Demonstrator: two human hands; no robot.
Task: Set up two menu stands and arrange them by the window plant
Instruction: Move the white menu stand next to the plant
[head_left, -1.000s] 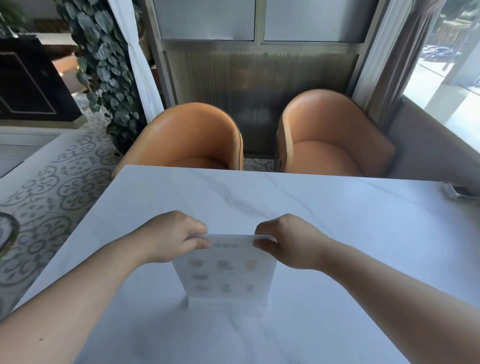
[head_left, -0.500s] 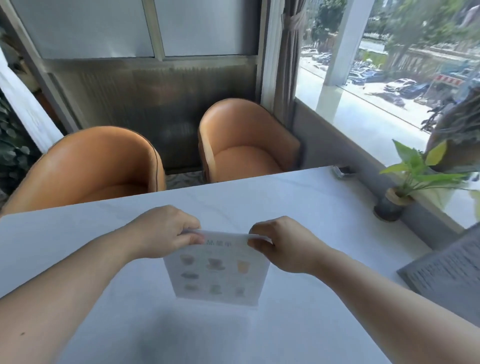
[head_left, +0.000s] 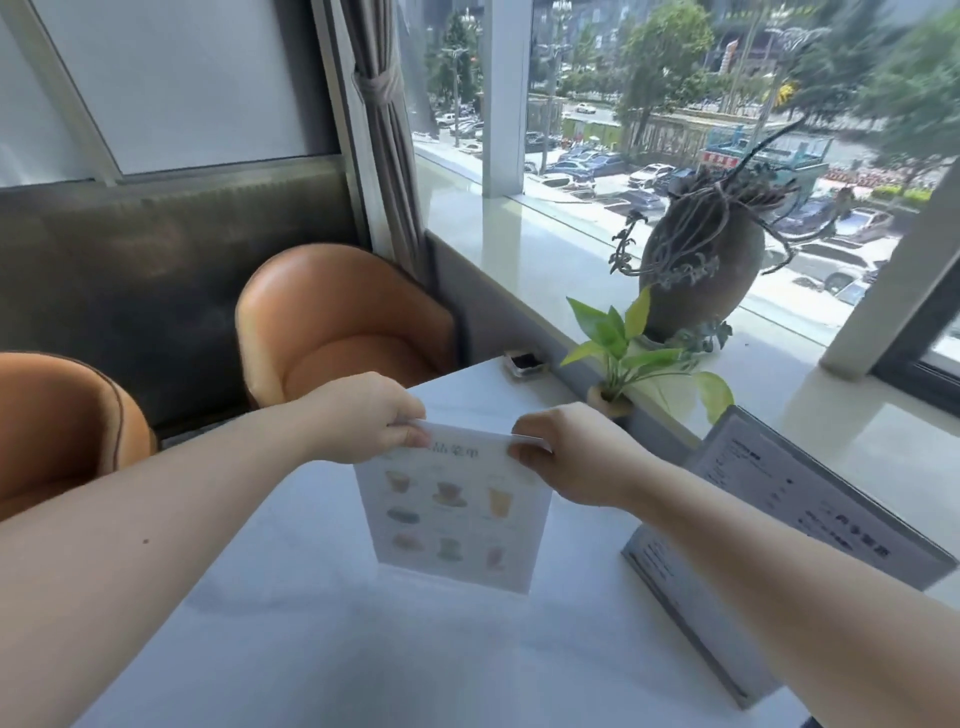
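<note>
A clear menu stand (head_left: 457, 512) with a white card of pictured drinks and cakes hangs just above the white marble table (head_left: 322, 639). My left hand (head_left: 363, 418) pinches its top left corner and my right hand (head_left: 569, 457) pinches its top right corner. A second, grey menu stand (head_left: 779, 512) stands tilted at the table's right edge, partly behind my right forearm. The small green window plant (head_left: 631, 345) in a little pot stands on the table's far right side by the sill.
A large dark vase with trailing stems (head_left: 698, 265) sits on the window sill (head_left: 545, 260). A small dark tray (head_left: 524, 362) lies at the table's far corner. Two orange chairs (head_left: 332, 322) stand beyond the table, and a grey curtain (head_left: 387, 135) hangs by the window.
Both hands lifted the white menu stand off the table and carried it right, toward the window. The view swung right, bringing the plant, vase and grey stand into sight.
</note>
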